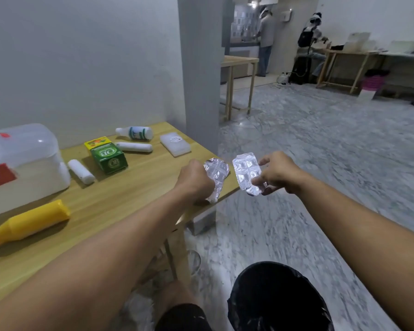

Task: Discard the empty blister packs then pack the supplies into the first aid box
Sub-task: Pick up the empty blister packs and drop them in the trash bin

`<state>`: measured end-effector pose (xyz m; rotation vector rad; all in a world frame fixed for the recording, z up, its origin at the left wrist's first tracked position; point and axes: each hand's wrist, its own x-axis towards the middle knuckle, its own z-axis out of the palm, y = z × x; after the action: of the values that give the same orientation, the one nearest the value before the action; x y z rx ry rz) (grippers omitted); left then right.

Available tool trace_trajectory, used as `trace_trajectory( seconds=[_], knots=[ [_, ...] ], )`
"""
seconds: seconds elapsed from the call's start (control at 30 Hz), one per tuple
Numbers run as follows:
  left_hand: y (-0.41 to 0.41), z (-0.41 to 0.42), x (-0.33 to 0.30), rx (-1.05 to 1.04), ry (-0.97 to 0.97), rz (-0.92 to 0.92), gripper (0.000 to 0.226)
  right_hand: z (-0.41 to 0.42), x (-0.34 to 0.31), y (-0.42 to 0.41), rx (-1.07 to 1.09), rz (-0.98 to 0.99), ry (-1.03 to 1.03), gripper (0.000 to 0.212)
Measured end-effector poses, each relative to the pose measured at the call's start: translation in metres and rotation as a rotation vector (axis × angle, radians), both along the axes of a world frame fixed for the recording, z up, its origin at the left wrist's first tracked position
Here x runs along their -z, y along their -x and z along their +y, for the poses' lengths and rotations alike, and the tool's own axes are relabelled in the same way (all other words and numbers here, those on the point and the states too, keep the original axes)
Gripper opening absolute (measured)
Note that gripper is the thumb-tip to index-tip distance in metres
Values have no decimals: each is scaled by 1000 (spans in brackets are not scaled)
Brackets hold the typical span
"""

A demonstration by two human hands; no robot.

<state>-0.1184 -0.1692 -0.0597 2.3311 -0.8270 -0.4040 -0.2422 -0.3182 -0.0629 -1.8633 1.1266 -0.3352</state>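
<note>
My left hand [194, 181] grips a crumpled silver blister pack [216, 174] over the table's right edge. My right hand [276, 173] pinches a second, flatter silver blister pack [246, 173] just past that edge, above the floor. A black bin [276, 299] stands on the floor below my hands. On the wooden table [134, 194] sit the translucent white first aid box [22, 161] at the left, a yellow bottle [31, 223], a white bandage roll [81, 171], a green carton [108, 155], a white tube [134, 147], a white bottle [135, 133] and a small clear case [175, 143].
A grey pillar [198, 68] rises right behind the table's far corner. The marble floor [320, 151] spreads to the right. Other wooden tables [239, 60] and two people [308, 37] stand far back in the room.
</note>
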Motion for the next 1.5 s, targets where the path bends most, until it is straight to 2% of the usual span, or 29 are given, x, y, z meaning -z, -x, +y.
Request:
trace_trajectory(
  seconds=[0.13, 0.3, 0.4, 0.5, 0.57, 0.67, 0.77, 0.87, 1.0, 1.1, 1.27, 1.4, 1.5],
  knots=[
    [31, -16, 2, 84, 171, 32, 35, -17, 8, 31, 26, -36, 20, 47],
    [68, -40, 18, 200, 275, -29, 19, -32, 32, 80, 54, 28, 20, 23],
    [86, -51, 43, 279, 200, 24, 16, -30, 57, 104, 64, 109, -14, 17],
    [100, -55, 82, 353, 42, 98, 7, -23, 92, 122, 40, 205, -58, 11],
    [106, -55, 112, 406, -77, 132, 10, -17, 116, 129, 21, 257, -97, 9],
    [113, -55, 153, 467, -206, 195, 27, -10, 149, 135, 8, 320, -150, 10],
    [119, -53, 182, 490, -289, 267, 8, -2, 177, 140, -5, 387, -188, 11],
    [122, -55, 205, 499, -325, 307, 10, 0, 201, 144, -14, 432, -238, 18],
    [130, -57, 222, 526, -379, 350, 22, 1, 226, 149, -13, 485, -265, 15],
    [133, -56, 224, 584, -438, 383, 51, -1, 239, 153, -10, 508, -303, 26],
    [121, -57, 217, 601, -455, 361, 37, -7, 240, 155, -6, 512, -318, 39],
    [104, -58, 199, 597, -450, 313, 44, -11, 223, 144, -20, 478, -297, 37],
    [92, -62, 173, 610, -431, 242, 59, -17, 196, 132, -44, 438, -243, 38]
  ],
)
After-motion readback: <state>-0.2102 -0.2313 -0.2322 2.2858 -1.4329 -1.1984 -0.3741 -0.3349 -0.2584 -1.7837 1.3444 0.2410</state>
